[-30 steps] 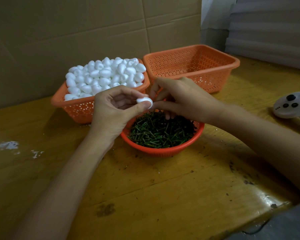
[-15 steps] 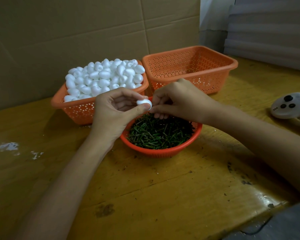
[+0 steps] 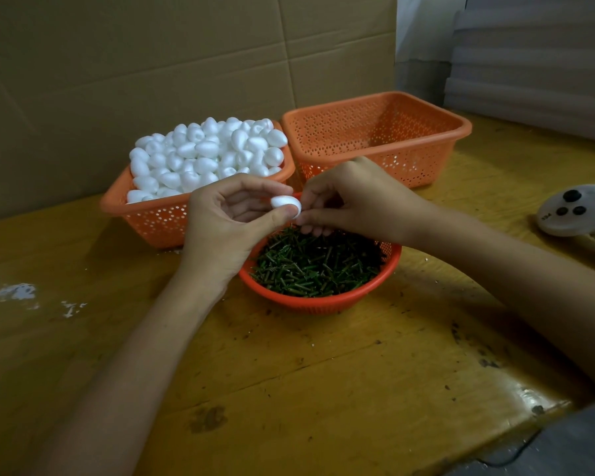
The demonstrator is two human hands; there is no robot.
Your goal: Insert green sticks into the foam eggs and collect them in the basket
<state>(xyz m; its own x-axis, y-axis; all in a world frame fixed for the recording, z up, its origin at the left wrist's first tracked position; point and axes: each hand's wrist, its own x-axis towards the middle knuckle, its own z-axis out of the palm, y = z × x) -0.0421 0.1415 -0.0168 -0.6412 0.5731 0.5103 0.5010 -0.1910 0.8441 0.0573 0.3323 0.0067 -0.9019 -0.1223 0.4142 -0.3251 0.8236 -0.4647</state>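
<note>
over the stick bowl (image 3: 320, 302), smooth foam egg (image 3: 284, 202) in left fingers' (image 3: 272, 219) pinch, right fingers' (image 3: 323, 219) hold unclear

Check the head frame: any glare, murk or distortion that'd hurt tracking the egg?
Head view: dim, warm cast; glare on the table, front right; foam egg in the left hand bright and sharp; green sticks merge into a dark mass; whatever the right hand pinches is unresolvable; wide-angle bowing toward edges.
</note>
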